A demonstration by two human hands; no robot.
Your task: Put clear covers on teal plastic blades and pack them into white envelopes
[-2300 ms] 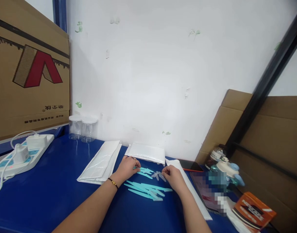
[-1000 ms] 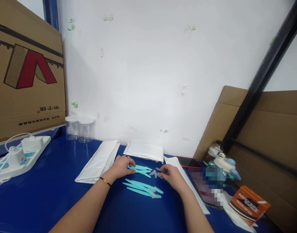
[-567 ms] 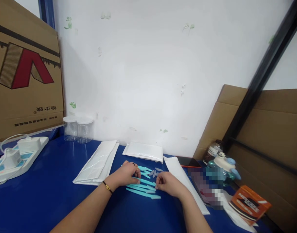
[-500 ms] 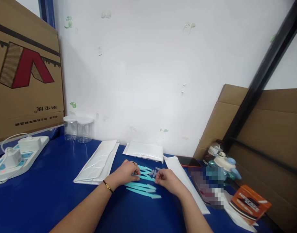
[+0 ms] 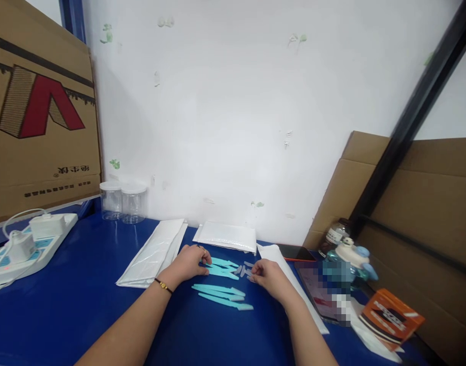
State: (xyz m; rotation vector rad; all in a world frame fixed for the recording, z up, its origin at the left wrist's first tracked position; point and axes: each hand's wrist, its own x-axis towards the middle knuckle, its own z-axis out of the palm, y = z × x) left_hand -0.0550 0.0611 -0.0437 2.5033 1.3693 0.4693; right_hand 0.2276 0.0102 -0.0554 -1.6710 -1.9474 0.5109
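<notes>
My left hand [image 5: 195,263] is closed at the handle ends of the upper group of teal eyebrow razors [image 5: 224,267], thumb and forefinger pinching a handle there. The fingers hide those ends. To the right, my right hand [image 5: 269,275] has curled fingers by several small translucent blade caps [image 5: 240,270]. Its fingertips come together at the nearest cap, and whether they grip it is hard to make out. Closer to me, a second group of teal razors [image 5: 223,300] lies side by side, pale tips pointing right.
White padded mailers [image 5: 154,254] lie left and behind, with another white packet [image 5: 293,290] at right. Two clear jars [image 5: 133,206] and a power strip [image 5: 61,231] stand left. At right are a phone [image 5: 296,252], a teal bottle [image 5: 350,262] and an orange box [image 5: 392,319].
My left hand has moved left and slightly away from me. My right hand has shifted right and away from me, from the razor tips to the caps.
</notes>
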